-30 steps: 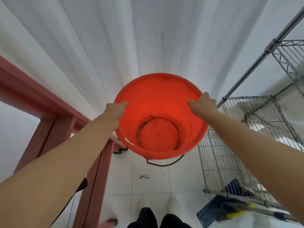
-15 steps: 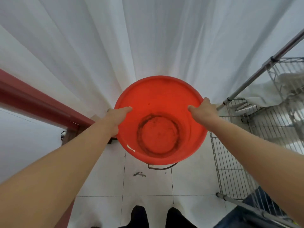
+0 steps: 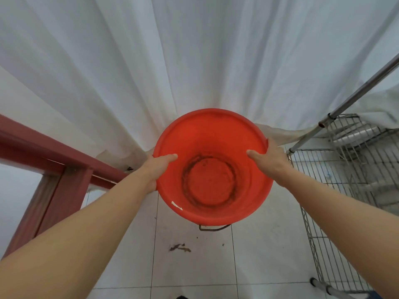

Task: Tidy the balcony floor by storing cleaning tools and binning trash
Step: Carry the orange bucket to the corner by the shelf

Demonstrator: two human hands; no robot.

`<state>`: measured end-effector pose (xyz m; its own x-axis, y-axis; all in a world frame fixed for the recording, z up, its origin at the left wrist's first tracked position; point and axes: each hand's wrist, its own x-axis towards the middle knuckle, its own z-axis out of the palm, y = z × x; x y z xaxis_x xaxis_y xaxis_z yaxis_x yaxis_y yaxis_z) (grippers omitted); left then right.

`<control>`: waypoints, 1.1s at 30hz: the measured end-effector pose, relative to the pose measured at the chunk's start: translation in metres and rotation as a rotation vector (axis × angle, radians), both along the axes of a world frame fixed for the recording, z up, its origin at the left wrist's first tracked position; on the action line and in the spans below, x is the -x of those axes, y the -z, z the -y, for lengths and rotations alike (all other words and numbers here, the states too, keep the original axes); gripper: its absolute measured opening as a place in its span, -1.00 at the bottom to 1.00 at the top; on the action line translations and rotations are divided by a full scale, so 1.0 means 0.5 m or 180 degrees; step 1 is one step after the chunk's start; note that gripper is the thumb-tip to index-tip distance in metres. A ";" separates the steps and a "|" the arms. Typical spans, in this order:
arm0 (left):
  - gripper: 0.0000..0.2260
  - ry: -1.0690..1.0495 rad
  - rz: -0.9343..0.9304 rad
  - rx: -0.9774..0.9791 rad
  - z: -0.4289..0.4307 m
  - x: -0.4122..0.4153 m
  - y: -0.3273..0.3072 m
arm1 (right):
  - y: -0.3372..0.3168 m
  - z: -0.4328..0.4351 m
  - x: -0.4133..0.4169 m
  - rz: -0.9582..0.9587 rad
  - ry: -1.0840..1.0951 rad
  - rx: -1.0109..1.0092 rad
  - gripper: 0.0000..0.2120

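Red plastic bucket (image 3: 211, 134) sits btwn both hands, mouth facing up twd the camera, in front of the white curtain (image 3: 194, 61) and over the tiled floor (image 3: 194, 268). L hand (image 3: 158, 167) grips the rim on its side, thumb hooked inside the wall; R hand (image 3: 268, 160) grips the opposite rim the same way. The other fingers are hidden behind the bucket. Can't tell if the base touches the floor. Inside: a dark grime ring (image 3: 185, 175) round the btm and a white fleck (image 3: 176, 205) on the near wall. The wire handle (image 3: 213, 228) hangs below the near edge. Dark debris (image 3: 180, 248) lies on a tile just past it. Red frame (image 3: 43, 152) to the L, wire rack (image 3: 336, 190) w/ a slanted metal pole (image 3: 356, 91) to the R.
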<state>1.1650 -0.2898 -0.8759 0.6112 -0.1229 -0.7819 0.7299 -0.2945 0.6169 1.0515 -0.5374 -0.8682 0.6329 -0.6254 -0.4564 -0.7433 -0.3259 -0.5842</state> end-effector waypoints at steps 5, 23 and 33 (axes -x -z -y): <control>-0.35 0.0013 0.0112 -0.0136 0.012 -0.028 0.044 | 0.040 0.015 -0.025 0.0139 -0.0004 -0.0150 -0.33; -0.33 0.0843 0.1424 -0.0854 0.077 -0.009 -0.197 | -0.193 -0.048 -0.055 0.0809 -0.0555 0.0421 -0.61; -0.55 0.0565 0.2027 -0.0304 0.103 0.053 -0.748 | -0.703 -0.113 -0.011 0.1684 -0.0149 -0.0067 -0.81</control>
